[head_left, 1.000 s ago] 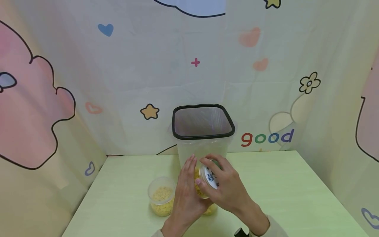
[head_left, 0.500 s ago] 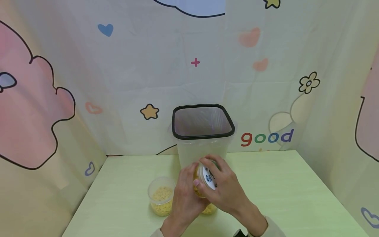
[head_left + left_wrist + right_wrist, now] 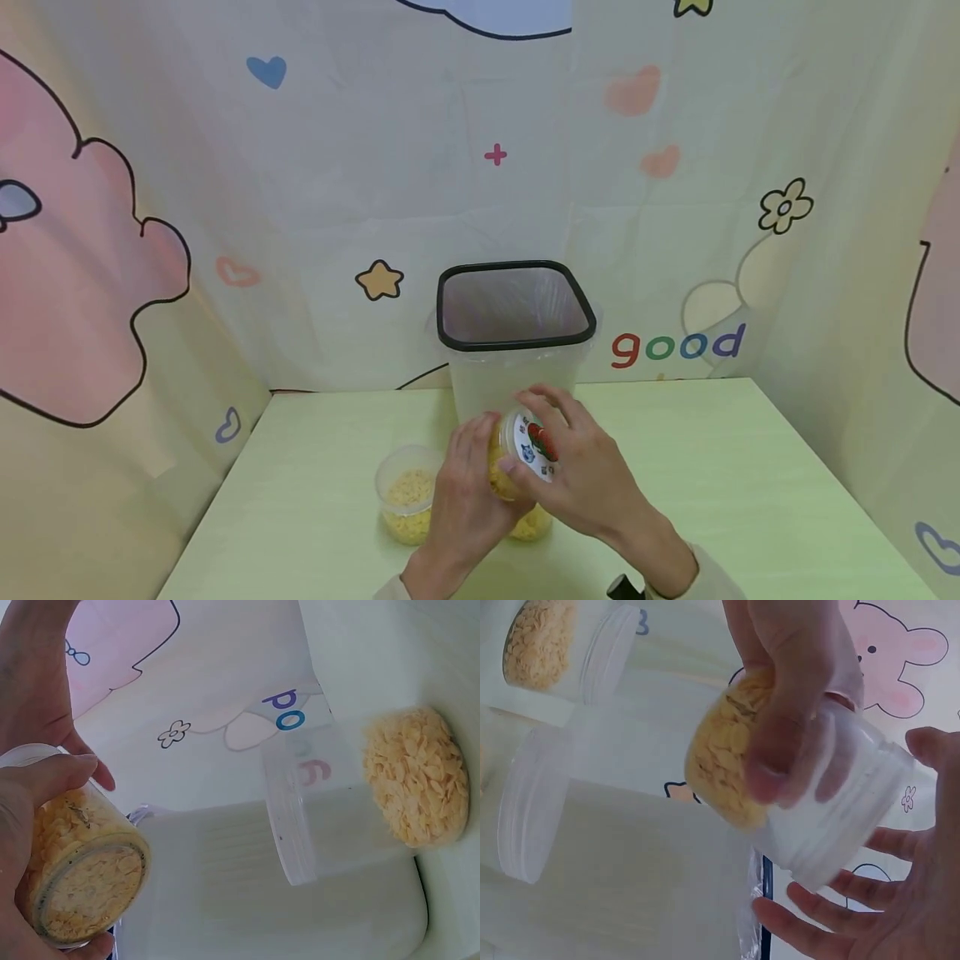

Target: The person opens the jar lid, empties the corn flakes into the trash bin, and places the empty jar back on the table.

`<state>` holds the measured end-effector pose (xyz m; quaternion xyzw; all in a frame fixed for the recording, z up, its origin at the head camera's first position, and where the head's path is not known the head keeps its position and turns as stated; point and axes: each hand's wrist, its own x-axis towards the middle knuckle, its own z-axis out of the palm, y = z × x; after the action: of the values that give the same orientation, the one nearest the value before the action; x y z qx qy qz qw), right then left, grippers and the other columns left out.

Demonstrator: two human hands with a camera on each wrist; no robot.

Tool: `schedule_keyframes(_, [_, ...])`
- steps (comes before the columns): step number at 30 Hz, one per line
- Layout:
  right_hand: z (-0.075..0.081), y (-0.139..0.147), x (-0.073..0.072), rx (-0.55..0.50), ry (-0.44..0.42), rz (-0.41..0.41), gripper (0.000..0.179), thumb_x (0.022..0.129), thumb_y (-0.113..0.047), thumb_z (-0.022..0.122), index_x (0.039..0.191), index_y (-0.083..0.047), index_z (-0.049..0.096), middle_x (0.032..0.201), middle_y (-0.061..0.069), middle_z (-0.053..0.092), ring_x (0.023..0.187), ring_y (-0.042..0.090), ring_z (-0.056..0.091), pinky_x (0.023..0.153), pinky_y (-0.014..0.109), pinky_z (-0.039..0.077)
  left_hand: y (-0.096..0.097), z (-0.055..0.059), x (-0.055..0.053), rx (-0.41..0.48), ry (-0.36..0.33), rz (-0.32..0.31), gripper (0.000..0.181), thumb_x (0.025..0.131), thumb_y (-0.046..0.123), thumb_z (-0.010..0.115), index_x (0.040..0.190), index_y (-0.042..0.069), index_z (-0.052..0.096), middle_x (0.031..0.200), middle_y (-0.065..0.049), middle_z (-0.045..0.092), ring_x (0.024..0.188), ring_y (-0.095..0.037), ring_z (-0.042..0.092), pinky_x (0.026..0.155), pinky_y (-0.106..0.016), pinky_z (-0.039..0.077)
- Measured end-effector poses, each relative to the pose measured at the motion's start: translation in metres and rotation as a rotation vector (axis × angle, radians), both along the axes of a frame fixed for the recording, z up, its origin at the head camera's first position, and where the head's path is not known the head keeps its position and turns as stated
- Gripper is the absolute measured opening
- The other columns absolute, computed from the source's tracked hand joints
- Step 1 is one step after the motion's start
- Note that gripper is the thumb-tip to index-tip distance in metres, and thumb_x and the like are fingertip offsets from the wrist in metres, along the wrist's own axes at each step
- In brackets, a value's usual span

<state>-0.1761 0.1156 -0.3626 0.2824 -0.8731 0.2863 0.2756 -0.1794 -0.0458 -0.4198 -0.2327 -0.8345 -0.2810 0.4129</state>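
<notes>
The person wears a garment of pale cream colour: at the bottom edge of the head view, the left sleeve (image 3: pixel 392 589) shows as a small piece left of the centre, and the right sleeve (image 3: pixel 708 577) as a larger one, to the right. Both sleeves look plain, and they end at the wrists. Beside the right one there is a small black part (image 3: pixel 626 588) with a greyish end, cut by the frame.

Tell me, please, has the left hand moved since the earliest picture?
Yes, downward: the left hand has its fingers lower, farther below the black rim of the bin.
</notes>
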Motion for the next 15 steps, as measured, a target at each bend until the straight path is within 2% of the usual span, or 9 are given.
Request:
schedule_keyframes(4, [0.0015, 0.006, 0.0009, 0.02, -0.026, -0.028, 0.06, 0.085, -0.048, 0.068, 0.138, -0.026, 0.051, 0.137, -0.004, 0.052, 0.104, 0.014, 0.063, 0.074, 0.03, 0.056, -0.002, -0.0015, -0.0004, -0.013, -0.009, 0.017, 0.097, 0.052, 0.035, 0.095, 0.133, 0.006, 0.049, 0.125, -0.006, 0.058, 0.114, -0.022, 0.057, 0.091, -0.036, 0.056])
schedule_keyframes(10, [0.004, 0.011, 0.0035, 0.036, -0.084, -0.025, 0.063, 0.084, -0.051, 0.068, 0.14, -0.029, 0.049, 0.138, -0.006, 0.051, 0.102, 0.012, 0.064, 0.078, 0.032, 0.057, -0.0031, -0.0013, -0.0011, -0.032, -0.006, 0.023, 0.099, 0.05, 0.035, 0.096, 0.133, 0.007, 0.049, 0.125, -0.006, 0.058, 0.114, -0.022, 0.057, 0.093, -0.035, 0.056])
schedule_keyframes(15, [0.0037, 0.0113, 0.0045, 0.035, -0.15, -0.018, 0.064, 0.085, -0.053, 0.068, 0.14, -0.028, 0.049, 0.137, -0.004, 0.053, 0.093, 0.009, 0.063, 0.072, 0.025, 0.055, -0.0033, -0.0022, -0.0007, -0.045, -0.029, 0.03, 0.098, 0.052, 0.034, 0.096, 0.134, 0.008, 0.048, 0.127, -0.005, 0.058, 0.116, -0.021, 0.056, 0.096, -0.033, 0.054])
